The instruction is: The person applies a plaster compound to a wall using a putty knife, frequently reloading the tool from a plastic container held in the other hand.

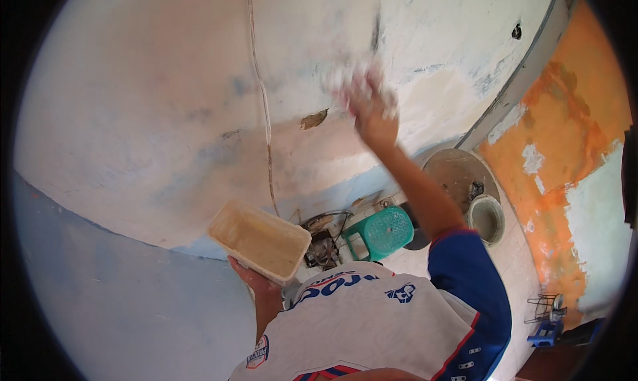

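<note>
My left hand (251,279) grips a shallow rectangular cream tub (259,240) from below, held at chest height; pale paste coats its inside. My right hand (371,108) is raised against the white, patchy wall (166,95), blurred with motion, and seems to press something pale and smeared onto the surface; what it holds is too blurred to make out. A small brown chipped spot (314,119) in the wall lies just left of that hand. A thin cord (264,108) runs down the wall between the two hands.
On the floor below stand a green plastic stool (382,233), a tangle of wire and metal parts (323,238), a round brown lid (458,173) and a grey bucket (487,218). An orange peeling wall (565,148) rises at right, and a small blue object (545,331) sits at its foot.
</note>
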Demonstrator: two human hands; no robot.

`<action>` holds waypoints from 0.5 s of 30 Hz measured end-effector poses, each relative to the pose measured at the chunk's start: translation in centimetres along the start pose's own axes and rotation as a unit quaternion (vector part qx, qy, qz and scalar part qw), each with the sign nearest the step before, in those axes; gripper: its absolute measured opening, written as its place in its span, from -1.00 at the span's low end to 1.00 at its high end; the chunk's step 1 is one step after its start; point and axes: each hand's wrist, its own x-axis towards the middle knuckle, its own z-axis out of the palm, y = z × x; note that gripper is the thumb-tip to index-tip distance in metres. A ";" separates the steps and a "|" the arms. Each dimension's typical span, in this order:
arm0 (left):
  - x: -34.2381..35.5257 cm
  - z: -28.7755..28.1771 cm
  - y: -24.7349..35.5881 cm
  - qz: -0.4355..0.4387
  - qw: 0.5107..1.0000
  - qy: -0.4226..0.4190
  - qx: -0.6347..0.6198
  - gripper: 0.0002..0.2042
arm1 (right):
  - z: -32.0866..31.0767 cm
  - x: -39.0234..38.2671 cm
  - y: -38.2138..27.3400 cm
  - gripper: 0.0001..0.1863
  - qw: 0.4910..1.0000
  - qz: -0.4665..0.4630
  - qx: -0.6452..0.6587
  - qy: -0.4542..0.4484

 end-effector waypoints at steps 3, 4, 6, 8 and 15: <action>-1.1 1.0 -0.6 -0.014 1.000 0.015 -0.004 -0.30 | -0.2 -9.4 -1.2 -0.43 0.993 -0.018 0.065 -0.101; -1.5 1.5 -0.4 -0.019 0.999 0.027 -0.001 -0.30 | -1.0 -9.7 -1.3 -0.47 0.992 0.003 0.078 -0.097; -2.1 0.8 -0.4 -0.010 1.000 0.024 -0.005 -0.30 | -2.7 -7.2 -1.0 -0.54 0.995 0.012 0.092 -0.046; -2.9 0.3 -0.5 0.001 0.999 0.038 0.008 -0.30 | -4.5 -1.0 0.0 -0.59 0.994 0.009 0.101 0.051; -2.9 2.2 -0.9 0.004 0.996 0.082 0.044 -0.32 | 0.2 -0.3 1.5 -0.53 1.000 0.020 -0.007 0.023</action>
